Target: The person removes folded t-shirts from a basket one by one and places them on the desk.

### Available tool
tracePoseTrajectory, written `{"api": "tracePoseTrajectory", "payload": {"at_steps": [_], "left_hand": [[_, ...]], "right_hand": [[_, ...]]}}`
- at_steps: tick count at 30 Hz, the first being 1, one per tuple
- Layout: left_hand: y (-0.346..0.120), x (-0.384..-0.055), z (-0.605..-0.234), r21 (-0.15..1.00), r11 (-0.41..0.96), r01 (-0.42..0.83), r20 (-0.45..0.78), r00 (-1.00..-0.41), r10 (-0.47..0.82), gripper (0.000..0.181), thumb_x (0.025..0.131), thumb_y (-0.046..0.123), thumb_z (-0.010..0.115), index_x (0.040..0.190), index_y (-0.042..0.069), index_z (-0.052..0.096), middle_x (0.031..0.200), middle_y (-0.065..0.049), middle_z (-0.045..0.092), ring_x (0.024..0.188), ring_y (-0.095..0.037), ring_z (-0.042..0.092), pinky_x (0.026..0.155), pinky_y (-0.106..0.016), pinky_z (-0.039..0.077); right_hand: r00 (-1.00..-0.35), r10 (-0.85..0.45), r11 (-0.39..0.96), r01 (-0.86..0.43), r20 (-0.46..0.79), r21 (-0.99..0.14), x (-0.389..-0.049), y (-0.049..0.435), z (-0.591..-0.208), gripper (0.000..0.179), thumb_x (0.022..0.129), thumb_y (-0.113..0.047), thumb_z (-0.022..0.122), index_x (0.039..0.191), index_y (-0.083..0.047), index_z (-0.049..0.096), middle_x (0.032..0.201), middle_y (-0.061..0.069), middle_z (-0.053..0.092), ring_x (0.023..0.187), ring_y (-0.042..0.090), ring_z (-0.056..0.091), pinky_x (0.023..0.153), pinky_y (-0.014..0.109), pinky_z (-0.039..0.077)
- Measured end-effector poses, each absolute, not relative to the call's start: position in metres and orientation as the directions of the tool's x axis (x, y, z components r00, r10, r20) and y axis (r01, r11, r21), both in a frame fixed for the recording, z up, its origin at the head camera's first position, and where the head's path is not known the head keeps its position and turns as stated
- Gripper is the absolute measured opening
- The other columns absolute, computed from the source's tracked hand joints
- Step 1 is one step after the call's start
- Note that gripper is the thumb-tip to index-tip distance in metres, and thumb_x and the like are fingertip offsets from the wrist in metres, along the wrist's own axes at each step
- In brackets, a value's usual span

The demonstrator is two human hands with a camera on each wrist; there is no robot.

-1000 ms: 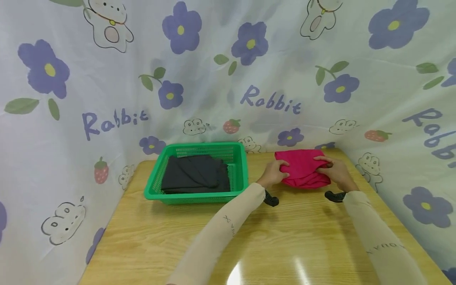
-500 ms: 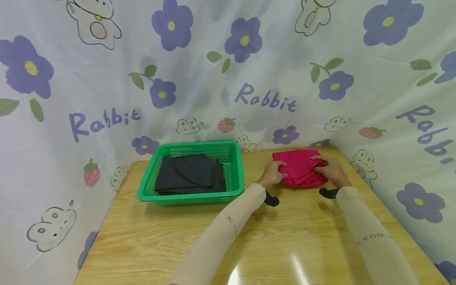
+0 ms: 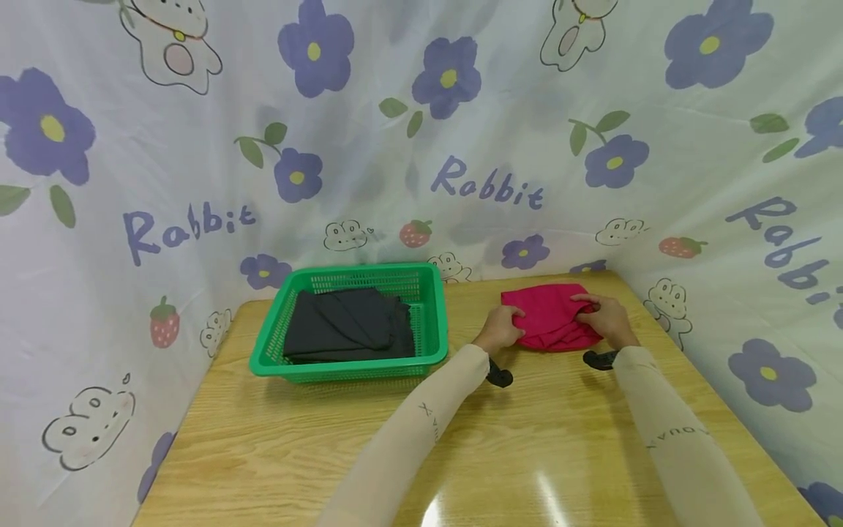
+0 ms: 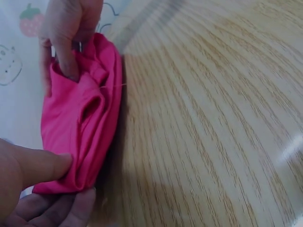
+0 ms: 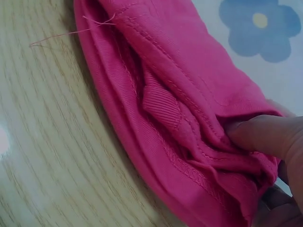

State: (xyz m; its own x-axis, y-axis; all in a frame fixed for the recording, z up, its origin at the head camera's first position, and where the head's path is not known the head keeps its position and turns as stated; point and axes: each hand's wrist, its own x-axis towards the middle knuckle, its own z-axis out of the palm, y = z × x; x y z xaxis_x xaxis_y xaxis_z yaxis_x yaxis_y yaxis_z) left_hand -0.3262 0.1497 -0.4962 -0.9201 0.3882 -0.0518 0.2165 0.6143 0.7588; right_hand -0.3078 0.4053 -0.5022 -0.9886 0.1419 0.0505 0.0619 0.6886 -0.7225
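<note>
The left forearm (image 3: 408, 435) slants in from the near left of the pink cloth (image 3: 546, 309), the right forearm (image 3: 672, 432) from its near right. The left hand (image 3: 499, 329) grips the cloth's left end, thumb (image 4: 45, 166) pressed on top, fingers curled beneath. The right hand (image 3: 607, 320) pinches its right end, thumb tucked into a fold.

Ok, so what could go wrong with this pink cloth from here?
The left hand and right hand grip the pink cloth at its two ends, so the layers between might slip apart if lifted. The right thumb is tucked inside a fold and could drag it open. A loose thread sticks out from the edge and might snag.
</note>
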Motion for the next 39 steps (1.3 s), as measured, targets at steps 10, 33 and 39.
{"api": "tracePoseTrajectory", "payload": {"at_steps": [10, 33, 39], "left_hand": [[0.146, -0.326, -0.502, 0.742, 0.634, 0.216, -0.085, -0.909, 0.409, 0.040, 0.094, 0.006, 0.076, 0.133, 0.008, 0.069, 0.135, -0.005, 0.065, 0.129, -0.020, 0.057, 0.092, -0.025, 0.050], [0.114, -0.307, -0.455, 0.825, 0.486, 0.287, -0.042, -0.828, 0.560, 0.028, 0.103, 0.008, 0.063, 0.129, -0.002, 0.066, 0.109, -0.010, 0.071, 0.073, -0.024, 0.067, 0.063, -0.023, 0.048], [0.091, -0.305, -0.438, 0.867, 0.375, 0.327, 0.023, -0.780, 0.626, 0.018, 0.104, 0.010, 0.061, 0.120, 0.004, 0.067, 0.097, -0.010, 0.072, 0.090, -0.033, 0.072, 0.065, -0.026, 0.054]], "right_hand": [[-0.985, 0.166, 0.701, 0.091, 0.038, -0.707, -0.301, 0.404, -0.500, 0.047, 0.091, -0.013, 0.075, 0.135, 0.000, 0.065, 0.138, 0.034, 0.056, 0.123, 0.049, 0.052, 0.097, 0.054, 0.047], [-0.988, 0.115, 0.610, -0.015, 0.107, -0.792, -0.287, 0.378, -0.469, 0.042, 0.102, -0.019, 0.068, 0.139, 0.000, 0.060, 0.132, 0.030, 0.058, 0.118, 0.042, 0.056, 0.082, 0.031, 0.050], [-0.994, 0.021, 0.572, -0.077, 0.108, -0.817, -0.290, 0.348, -0.456, 0.043, 0.102, -0.017, 0.067, 0.140, 0.001, 0.058, 0.136, 0.032, 0.055, 0.123, 0.045, 0.053, 0.096, 0.050, 0.048]]}}
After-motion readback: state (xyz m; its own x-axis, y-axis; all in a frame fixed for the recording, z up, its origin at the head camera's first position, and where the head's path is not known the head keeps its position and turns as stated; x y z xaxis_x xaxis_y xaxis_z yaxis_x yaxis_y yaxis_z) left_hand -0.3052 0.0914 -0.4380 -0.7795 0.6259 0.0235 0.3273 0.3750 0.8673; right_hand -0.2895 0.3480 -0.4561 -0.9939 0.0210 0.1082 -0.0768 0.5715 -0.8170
